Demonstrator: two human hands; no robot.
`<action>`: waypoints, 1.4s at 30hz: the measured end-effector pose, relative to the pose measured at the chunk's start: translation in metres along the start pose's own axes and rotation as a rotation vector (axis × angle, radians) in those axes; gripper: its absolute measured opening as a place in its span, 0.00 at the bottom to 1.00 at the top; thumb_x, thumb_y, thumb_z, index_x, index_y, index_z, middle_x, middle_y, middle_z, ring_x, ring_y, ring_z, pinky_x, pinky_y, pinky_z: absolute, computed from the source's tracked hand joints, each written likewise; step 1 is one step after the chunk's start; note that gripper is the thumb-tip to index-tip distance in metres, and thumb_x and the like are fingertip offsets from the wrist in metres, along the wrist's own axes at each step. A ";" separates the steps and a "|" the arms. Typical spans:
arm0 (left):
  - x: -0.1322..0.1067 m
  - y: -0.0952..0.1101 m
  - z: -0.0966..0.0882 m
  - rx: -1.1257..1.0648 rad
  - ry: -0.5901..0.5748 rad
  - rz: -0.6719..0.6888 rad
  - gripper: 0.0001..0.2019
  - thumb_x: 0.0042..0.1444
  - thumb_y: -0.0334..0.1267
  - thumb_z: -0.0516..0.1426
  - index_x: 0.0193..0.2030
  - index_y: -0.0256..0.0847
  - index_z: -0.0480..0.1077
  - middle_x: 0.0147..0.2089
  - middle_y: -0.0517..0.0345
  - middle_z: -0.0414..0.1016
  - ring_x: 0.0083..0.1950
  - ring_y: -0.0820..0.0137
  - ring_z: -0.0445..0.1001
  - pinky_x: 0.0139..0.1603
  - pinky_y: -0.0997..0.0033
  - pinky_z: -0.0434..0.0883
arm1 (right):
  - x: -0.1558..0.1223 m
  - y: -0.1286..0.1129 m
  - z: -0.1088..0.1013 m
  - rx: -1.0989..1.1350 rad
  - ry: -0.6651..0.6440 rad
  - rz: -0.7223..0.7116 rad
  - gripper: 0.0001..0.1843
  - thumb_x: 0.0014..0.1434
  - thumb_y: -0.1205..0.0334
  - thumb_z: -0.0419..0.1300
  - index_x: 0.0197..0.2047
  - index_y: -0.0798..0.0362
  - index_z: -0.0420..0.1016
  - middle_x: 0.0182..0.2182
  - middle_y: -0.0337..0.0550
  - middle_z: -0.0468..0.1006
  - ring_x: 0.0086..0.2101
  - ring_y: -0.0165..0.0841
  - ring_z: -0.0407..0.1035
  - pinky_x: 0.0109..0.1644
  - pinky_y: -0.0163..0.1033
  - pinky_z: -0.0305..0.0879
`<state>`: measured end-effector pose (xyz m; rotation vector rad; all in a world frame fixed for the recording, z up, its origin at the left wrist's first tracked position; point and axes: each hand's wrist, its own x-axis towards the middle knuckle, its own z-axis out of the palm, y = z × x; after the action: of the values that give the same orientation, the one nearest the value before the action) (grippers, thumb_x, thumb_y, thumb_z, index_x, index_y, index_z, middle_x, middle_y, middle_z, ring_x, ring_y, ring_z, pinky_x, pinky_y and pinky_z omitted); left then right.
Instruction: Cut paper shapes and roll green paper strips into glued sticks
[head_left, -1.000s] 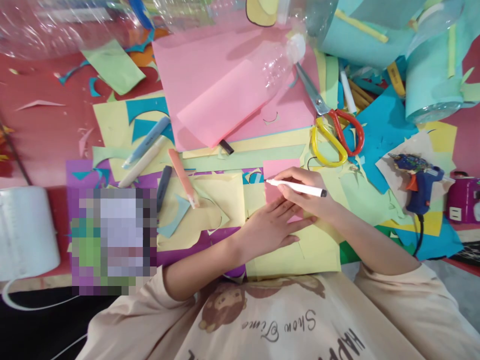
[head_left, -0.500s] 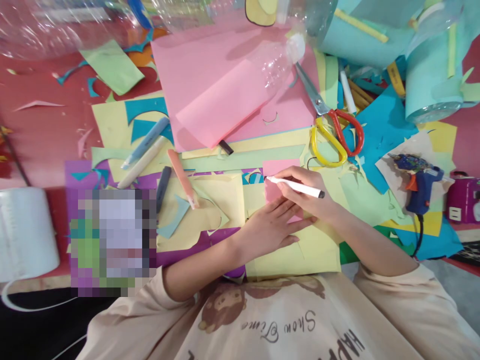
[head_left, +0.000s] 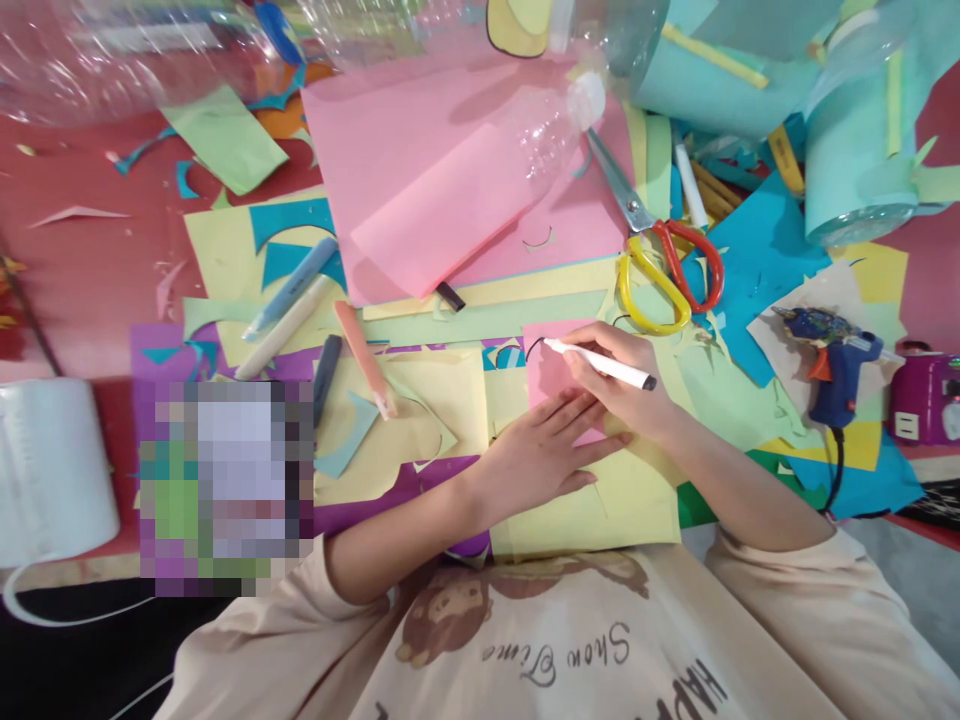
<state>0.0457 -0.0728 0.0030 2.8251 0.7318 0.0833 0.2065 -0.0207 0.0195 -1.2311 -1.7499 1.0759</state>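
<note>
My right hand (head_left: 619, 385) grips a white marker (head_left: 600, 364) with a black cap end, its tip touching the upper part of a small pink paper piece (head_left: 547, 375) where a dark curved line shows. My left hand (head_left: 544, 450) lies flat with fingers stretched out, pressing the lower part of the pink piece onto a yellow sheet (head_left: 600, 510). Both forearms reach in from the bottom, in beige sleeves.
Red-and-yellow scissors (head_left: 660, 260) lie above the hands. A blue glue gun (head_left: 832, 365) sits at right. A clear plastic bottle (head_left: 480, 190) holding rolled pink paper lies on a big pink sheet (head_left: 375, 140). Several markers (head_left: 300, 300) and paper scraps lie left; a white roll (head_left: 49, 465) at far left.
The marker tip has moved up and to the right on the pink piece, leaving a dark curved line. My left hand has stayed flat in place.
</note>
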 end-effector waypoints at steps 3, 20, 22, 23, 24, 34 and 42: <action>0.001 0.000 -0.001 -0.008 -0.010 0.006 0.27 0.65 0.54 0.43 0.68 0.53 0.51 0.70 0.53 0.55 0.70 0.64 0.56 0.68 0.62 0.49 | 0.000 -0.001 -0.001 -0.004 0.009 -0.006 0.04 0.61 0.61 0.57 0.39 0.51 0.72 0.31 0.37 0.77 0.29 0.25 0.69 0.33 0.32 0.65; 0.000 -0.002 -0.003 0.019 0.019 0.028 0.27 0.65 0.52 0.44 0.69 0.52 0.50 0.70 0.52 0.55 0.71 0.66 0.54 0.69 0.63 0.49 | -0.001 -0.003 -0.009 -0.150 0.090 0.005 0.06 0.61 0.61 0.57 0.33 0.52 0.71 0.27 0.37 0.75 0.26 0.26 0.65 0.30 0.33 0.61; 0.000 -0.002 -0.003 0.018 0.000 0.029 0.27 0.65 0.52 0.44 0.69 0.52 0.48 0.70 0.53 0.55 0.71 0.66 0.52 0.69 0.63 0.48 | 0.000 -0.003 -0.010 -0.160 0.100 0.009 0.06 0.61 0.61 0.57 0.33 0.52 0.71 0.26 0.37 0.75 0.25 0.26 0.65 0.30 0.33 0.61; 0.000 -0.002 -0.003 0.015 -0.007 0.028 0.27 0.65 0.52 0.44 0.69 0.52 0.47 0.70 0.53 0.54 0.71 0.65 0.52 0.69 0.62 0.48 | 0.000 -0.003 -0.011 -0.165 0.104 0.010 0.06 0.61 0.61 0.57 0.33 0.52 0.70 0.26 0.37 0.75 0.26 0.26 0.66 0.30 0.33 0.61; -0.001 -0.002 -0.004 0.013 -0.012 0.026 0.27 0.65 0.52 0.44 0.70 0.52 0.47 0.71 0.53 0.53 0.71 0.65 0.52 0.69 0.62 0.48 | 0.000 -0.003 -0.011 -0.168 0.106 0.010 0.06 0.61 0.61 0.57 0.33 0.52 0.70 0.26 0.37 0.74 0.26 0.26 0.66 0.30 0.33 0.61; 0.000 -0.002 -0.005 0.022 -0.009 0.028 0.27 0.65 0.52 0.44 0.69 0.52 0.48 0.71 0.51 0.52 0.71 0.64 0.53 0.69 0.62 0.48 | -0.001 -0.003 -0.015 -0.152 0.111 0.007 0.07 0.60 0.63 0.57 0.30 0.52 0.67 0.23 0.34 0.71 0.23 0.25 0.63 0.27 0.32 0.59; 0.000 -0.001 -0.004 0.026 -0.012 0.026 0.28 0.64 0.53 0.45 0.69 0.52 0.47 0.72 0.50 0.49 0.72 0.63 0.50 0.69 0.62 0.47 | 0.000 -0.003 -0.018 -0.145 0.115 0.012 0.08 0.60 0.64 0.57 0.28 0.52 0.66 0.22 0.34 0.69 0.23 0.25 0.62 0.27 0.32 0.58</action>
<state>0.0443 -0.0711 0.0066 2.8573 0.6985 0.0611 0.2215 -0.0172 0.0295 -1.3660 -1.7587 0.8795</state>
